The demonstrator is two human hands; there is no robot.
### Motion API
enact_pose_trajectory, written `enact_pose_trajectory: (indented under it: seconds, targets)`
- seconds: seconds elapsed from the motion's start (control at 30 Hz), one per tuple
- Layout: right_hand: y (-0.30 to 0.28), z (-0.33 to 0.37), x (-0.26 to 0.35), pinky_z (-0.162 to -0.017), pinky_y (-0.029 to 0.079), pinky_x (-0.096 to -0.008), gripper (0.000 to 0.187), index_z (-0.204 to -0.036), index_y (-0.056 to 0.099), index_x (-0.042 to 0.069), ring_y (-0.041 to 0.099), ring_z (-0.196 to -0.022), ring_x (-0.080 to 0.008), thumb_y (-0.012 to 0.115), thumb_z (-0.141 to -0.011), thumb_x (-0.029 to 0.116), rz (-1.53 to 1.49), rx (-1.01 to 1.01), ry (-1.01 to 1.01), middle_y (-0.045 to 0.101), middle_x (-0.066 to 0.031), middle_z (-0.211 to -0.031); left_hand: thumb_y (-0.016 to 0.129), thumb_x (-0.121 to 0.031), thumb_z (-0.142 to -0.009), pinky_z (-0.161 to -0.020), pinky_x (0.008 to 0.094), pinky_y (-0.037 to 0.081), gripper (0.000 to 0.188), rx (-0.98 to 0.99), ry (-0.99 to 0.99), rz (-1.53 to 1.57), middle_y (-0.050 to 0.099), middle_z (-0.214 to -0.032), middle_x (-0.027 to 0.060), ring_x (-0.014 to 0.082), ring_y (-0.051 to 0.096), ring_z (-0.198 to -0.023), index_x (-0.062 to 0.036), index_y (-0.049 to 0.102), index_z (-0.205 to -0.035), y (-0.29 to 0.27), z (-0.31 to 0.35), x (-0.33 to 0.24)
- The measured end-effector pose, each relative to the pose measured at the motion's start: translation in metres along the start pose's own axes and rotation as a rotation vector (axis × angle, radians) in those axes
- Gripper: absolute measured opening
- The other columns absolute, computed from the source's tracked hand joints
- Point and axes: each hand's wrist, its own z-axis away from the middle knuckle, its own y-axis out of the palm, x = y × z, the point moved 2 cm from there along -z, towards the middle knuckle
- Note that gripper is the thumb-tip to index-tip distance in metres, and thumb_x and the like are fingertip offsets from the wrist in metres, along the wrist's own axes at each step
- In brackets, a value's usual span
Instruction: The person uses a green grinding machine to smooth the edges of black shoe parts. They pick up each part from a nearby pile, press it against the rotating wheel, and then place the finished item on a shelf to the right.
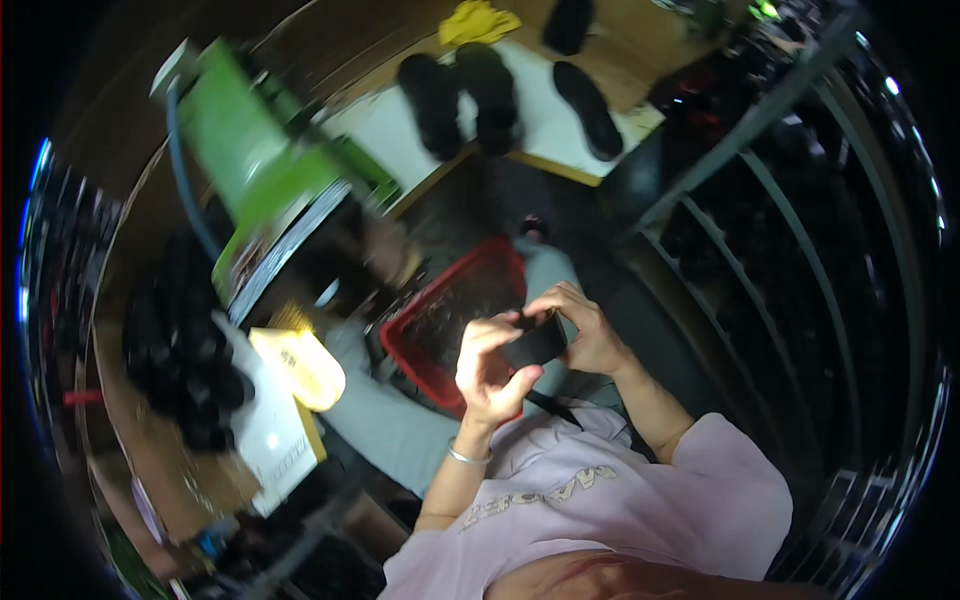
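Observation:
Over my lap, both hands hold a black shoe sole [535, 343], seen end-on and partly covered by fingers. My left hand [488, 372] curls round its left end, with the fingers at the upper edge and the thumb below. My right hand [590, 332] grips the far right edge, its fingers bent over the top. Directly behind the hands stands a red basket [405, 362] between my legs, with dark scraps inside.
At left stands a green machine [235, 135] with a blue hose. Dark soles [487, 95] lie on a white board, beside a yellow cloth [478, 22]. A cream sole-shaped piece [312, 372] lies near a dark pile [185, 350]. A metal rail [745, 140] runs along the right.

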Motion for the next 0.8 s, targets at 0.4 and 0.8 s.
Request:
enact_pose_trajectory:
  seconds: [0.4,0.8]
  targets:
    - [-0.225,-0.119,-0.179,-0.105,0.042,-0.0383,0.034,-0.095,0.057,0.002,0.05,-0.129,-0.0325,0.061,-0.067,-0.018,0.6,-0.298,-0.199,0.059,-0.0141,-0.131,0.068,0.002,-0.082,-0.082,0.0308,0.05,0.012,0.038,-0.318,-0.42,0.061,-0.097,0.0105,0.0212,0.061,-0.091,-0.0001,0.065,-0.094,0.003,0.029,0.031]
    - [-0.197,-0.143,-0.206,-0.098,0.045,-0.0362,0.035,-0.119,0.062,0.003,0.058,-0.116,-0.0327,0.065,-0.086,0.014,0.193,-0.522,0.305,0.062,-0.0191,-0.119,0.068,-0.01,-0.088,-0.062,0.0227,0.039,0.01,-0.333,-0.511,-1.055,0.055,-0.083,0.0001,0.0071,0.045,-0.07,-0.003,0.061,-0.089,-0.199,0.039,-0.01]
